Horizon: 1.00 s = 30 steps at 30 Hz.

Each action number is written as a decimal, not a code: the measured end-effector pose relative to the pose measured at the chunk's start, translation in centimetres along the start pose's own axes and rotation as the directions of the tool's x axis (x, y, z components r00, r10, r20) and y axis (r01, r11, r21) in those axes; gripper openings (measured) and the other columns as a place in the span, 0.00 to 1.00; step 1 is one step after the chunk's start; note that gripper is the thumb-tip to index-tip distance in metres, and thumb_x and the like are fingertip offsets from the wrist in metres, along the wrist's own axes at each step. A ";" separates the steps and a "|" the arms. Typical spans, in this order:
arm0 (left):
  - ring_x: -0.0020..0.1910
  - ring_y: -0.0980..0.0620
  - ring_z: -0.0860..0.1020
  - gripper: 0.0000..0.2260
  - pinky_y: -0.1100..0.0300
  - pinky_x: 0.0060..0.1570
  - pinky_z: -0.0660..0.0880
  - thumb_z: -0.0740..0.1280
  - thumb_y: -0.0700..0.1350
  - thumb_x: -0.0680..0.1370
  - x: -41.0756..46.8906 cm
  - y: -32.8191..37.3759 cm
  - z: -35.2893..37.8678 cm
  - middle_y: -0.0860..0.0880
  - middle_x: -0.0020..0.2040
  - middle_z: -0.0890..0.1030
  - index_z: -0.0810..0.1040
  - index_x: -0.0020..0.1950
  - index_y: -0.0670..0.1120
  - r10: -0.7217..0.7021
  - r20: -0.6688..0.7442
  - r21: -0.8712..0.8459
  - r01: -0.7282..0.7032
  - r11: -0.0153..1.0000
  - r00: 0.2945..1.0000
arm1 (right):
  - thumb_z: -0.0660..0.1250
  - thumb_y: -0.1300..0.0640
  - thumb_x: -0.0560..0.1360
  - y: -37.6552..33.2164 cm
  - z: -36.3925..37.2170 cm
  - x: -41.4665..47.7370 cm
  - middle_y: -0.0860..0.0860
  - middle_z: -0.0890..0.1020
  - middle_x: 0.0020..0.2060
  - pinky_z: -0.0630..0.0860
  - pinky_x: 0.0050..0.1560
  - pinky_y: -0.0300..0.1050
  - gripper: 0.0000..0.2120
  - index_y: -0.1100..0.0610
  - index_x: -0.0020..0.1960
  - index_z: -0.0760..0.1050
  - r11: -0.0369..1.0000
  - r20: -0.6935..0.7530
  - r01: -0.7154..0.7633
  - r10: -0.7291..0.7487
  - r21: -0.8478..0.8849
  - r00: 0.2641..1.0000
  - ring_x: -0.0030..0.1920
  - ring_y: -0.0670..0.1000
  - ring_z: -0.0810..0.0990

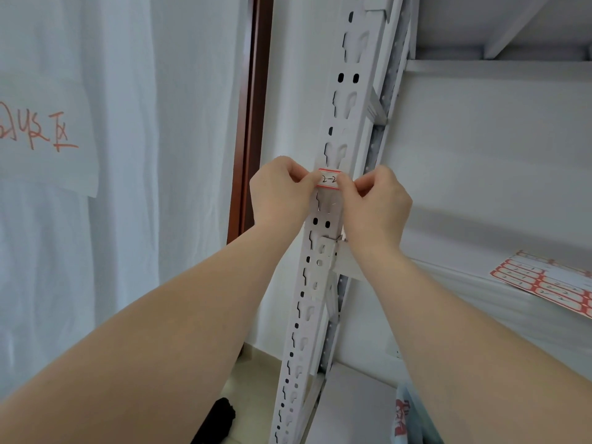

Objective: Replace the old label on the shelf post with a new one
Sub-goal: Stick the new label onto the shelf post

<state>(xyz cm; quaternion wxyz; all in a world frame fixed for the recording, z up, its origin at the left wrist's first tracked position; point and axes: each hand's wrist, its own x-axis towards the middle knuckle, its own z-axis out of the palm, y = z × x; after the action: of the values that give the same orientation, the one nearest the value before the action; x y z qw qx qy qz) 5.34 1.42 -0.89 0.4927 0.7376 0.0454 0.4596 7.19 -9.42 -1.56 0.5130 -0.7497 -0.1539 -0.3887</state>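
A white perforated shelf post point(344, 100) runs up the middle of the view. A small white label point(328, 179) with a red border and handwritten "2-2" lies across its front at mid height. My left hand point(282, 192) pinches the label's left end with curled fingers. My right hand point(373, 203) pinches its right end the same way. Both hands cover the label's edges, so I cannot tell how firmly it is stuck to the post.
A sheet of red-bordered labels point(544, 285) lies on the white shelf board point(464, 283) at the right. A white cloth with red writing point(38, 129) hangs at the left beside a dark brown door frame point(253, 123). A black object point(217, 418) lies on the floor.
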 end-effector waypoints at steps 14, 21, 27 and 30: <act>0.31 0.50 0.63 0.21 0.57 0.31 0.61 0.63 0.56 0.77 -0.3 -1.2 2.7 0.48 0.30 0.65 0.71 0.37 0.39 -0.075 0.161 -0.253 0.114 0.961 0.984 | 0.64 0.42 0.77 0.6 0.5 1.8 0.47 0.80 0.36 0.72 0.40 0.38 0.17 0.56 0.43 0.74 0.994 0.223 -0.052 0.031 0.091 0.974 0.40 0.50 0.78; 0.26 0.58 0.68 0.17 0.65 0.29 0.66 0.61 0.53 0.80 -0.5 -2.1 3.9 0.56 0.24 0.71 0.76 0.32 0.51 -0.030 0.066 -0.316 0.050 0.947 0.997 | 0.61 0.39 0.78 1.2 2.0 1.2 0.47 0.71 0.30 0.62 0.33 0.46 0.21 0.52 0.35 0.60 1.000 0.168 0.001 -0.001 0.002 0.986 0.33 0.51 0.70; 0.21 0.60 0.66 0.21 0.72 0.23 0.61 0.59 0.51 0.81 -0.6 -2.0 4.3 0.58 0.17 0.67 0.69 0.26 0.53 -0.025 -0.010 -0.361 0.020 0.932 1.000 | 0.56 0.42 0.81 1.6 2.3 0.9 0.46 0.70 0.30 0.55 0.36 0.47 0.20 0.54 0.36 0.61 0.999 0.114 0.025 -0.021 -0.032 0.993 0.38 0.57 0.70; 0.22 0.58 0.64 0.25 0.67 0.26 0.62 0.59 0.53 0.81 -0.8 -1.8 4.3 0.56 0.20 0.66 0.65 0.23 0.52 -0.077 -0.035 -0.372 0.058 0.926 0.996 | 0.53 0.45 0.82 1.5 2.1 0.8 0.47 0.71 0.30 0.54 0.35 0.46 0.19 0.58 0.41 0.66 0.998 0.100 0.035 -0.030 -0.044 0.994 0.39 0.59 0.71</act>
<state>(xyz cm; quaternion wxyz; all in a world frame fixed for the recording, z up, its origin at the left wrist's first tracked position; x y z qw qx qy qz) 8.69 -0.97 -3.16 0.6373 0.6178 -0.0046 0.4606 9.57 -8.31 -2.28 0.4812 -0.7770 -0.1827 -0.3625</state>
